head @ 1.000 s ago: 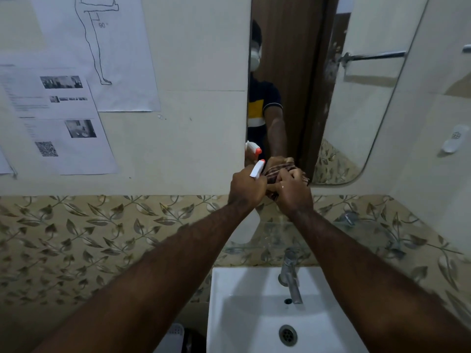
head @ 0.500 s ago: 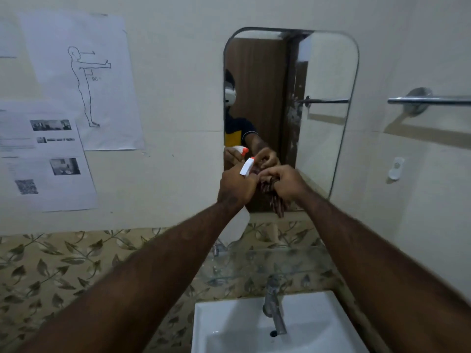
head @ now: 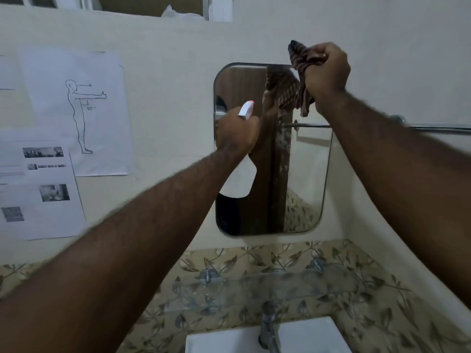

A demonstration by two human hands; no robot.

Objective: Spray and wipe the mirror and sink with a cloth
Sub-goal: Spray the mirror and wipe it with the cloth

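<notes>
2 hands up: left hand (head: 237, 133) grip around spray bottle (head: 240, 179), upright, nozzle toward mirror (head: 305, 174); right hand (head: 327, 70) clenches cloth (head: 297, 59), seemingly touching glass.

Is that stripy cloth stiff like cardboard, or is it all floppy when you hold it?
Probably floppy: the cloth bunches in the right hand and its loose end droops below the fist. It looks light, since one raised hand carries it easily. It likely will not slip, being gripped in a closed fist.

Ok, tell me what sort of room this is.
Most likely a small bathroom or washroom: a wall mirror hangs above a white sink with a tap, and a towel rail is fixed to the right-hand wall.
</notes>
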